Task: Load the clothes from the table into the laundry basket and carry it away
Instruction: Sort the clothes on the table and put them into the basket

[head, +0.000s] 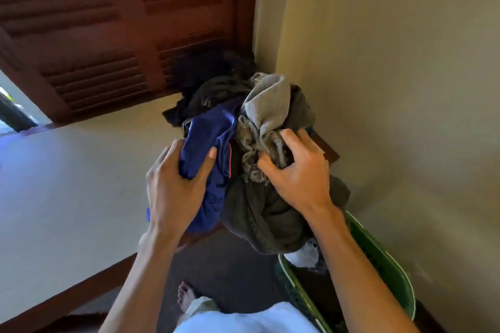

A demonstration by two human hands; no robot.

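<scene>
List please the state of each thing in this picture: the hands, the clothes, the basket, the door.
Left hand: grips the blue garment.
Right hand: fingers curled into the grey cloth.
Dark clothes: bunched, hanging toward the basket.
Green laundry basket: on the floor, some clothes inside.
Louvred door: shut.

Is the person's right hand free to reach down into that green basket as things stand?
Probably not yet. The right hand grips the grey garment in the clothes pile, and the dark garment hangs over the green basket. The basket sits close below that arm, though.
</scene>
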